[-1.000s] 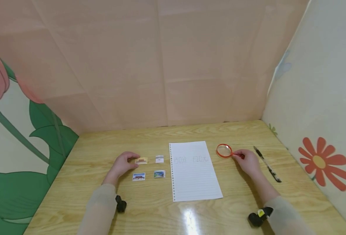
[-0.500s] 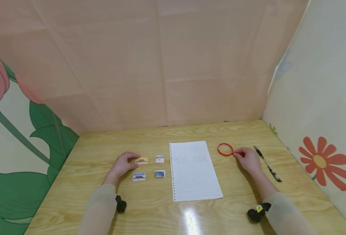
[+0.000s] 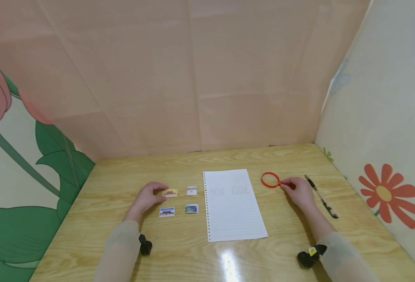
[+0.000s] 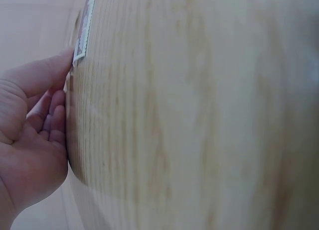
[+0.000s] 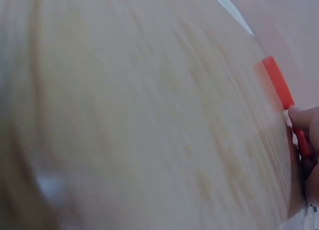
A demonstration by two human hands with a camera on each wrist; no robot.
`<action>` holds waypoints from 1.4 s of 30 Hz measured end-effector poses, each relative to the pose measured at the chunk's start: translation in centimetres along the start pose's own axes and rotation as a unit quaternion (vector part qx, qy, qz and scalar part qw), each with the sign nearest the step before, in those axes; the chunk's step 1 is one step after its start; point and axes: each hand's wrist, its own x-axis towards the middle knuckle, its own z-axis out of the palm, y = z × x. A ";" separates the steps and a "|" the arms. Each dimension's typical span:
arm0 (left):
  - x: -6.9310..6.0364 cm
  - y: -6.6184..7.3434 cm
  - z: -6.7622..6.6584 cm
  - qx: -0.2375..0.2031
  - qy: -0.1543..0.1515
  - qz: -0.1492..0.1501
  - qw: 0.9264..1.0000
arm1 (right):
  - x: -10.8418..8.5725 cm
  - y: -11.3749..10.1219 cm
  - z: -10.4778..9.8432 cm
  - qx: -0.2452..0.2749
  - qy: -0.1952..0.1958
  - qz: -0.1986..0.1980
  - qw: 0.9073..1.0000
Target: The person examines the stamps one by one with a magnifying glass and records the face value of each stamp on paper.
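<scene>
In the head view my left hand (image 3: 148,197) rests on the table at the left edge of a yellow stamp (image 3: 170,192), thumb and forefinger touching it. Nearer me lies a blue stamp with a red building (image 3: 166,212); to the right are a pale stamp (image 3: 191,190) and a green-blue landscape stamp (image 3: 192,208). My right hand (image 3: 298,192) pinches the handle of a red-rimmed magnifying glass (image 3: 271,172), held just over the table right of the paper. In the right wrist view the red magnifying glass (image 5: 279,83) appears edge-on between thumb and fingers.
A lined loose-leaf sheet (image 3: 236,219) with handwritten figures lies mid-table. Beside my right hand is a pen (image 3: 321,196). A pink cloth backdrop (image 3: 200,78) closes the far side of the wooden table (image 3: 179,250), and a flowered panel (image 3: 383,117) stands at the right.
The magnifying glass and my right hand have shifted slightly right and away from me, and the lens has changed its tilt. My left hand and the stamps keep their places.
</scene>
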 end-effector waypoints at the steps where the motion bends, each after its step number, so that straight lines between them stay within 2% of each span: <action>1: 0.0 0.0 0.0 0.000 0.000 0.000 1.000 | -0.1 0.1 -0.1 0.006 0.000 -0.001 1.000; 5: 0.1 -0.2 0.1 -0.001 0.000 -0.005 1.000 | -0.2 0.3 -0.9 0.030 0.005 0.006 1.000; 11: 0.2 -0.3 0.2 -0.003 0.004 -0.010 1.000 | -0.4 1.3 -3.1 0.034 0.015 0.031 0.999; 16: 0.1 -0.1 0.2 -0.005 0.005 -0.012 1.000 | -0.5 3.0 -4.8 0.021 0.030 0.029 0.999; 23: 0.1 0.0 0.2 -0.005 0.005 -0.005 1.000 | -1.1 4.4 -6.6 -0.016 -0.004 0.069 0.997; 29: 0.1 -0.2 0.1 -0.001 0.005 -0.001 1.000 | -1.7 5.4 -6.9 -0.037 -0.024 0.073 0.996; 36: 0.2 -0.4 0.1 0.003 0.007 0.008 1.000 | -1.8 6.2 -6.7 -0.054 -0.019 0.062 0.996; 42: 0.1 -0.3 0.1 0.006 0.007 0.007 1.000 | -1.9 6.5 -6.2 -0.070 -0.012 0.072 0.995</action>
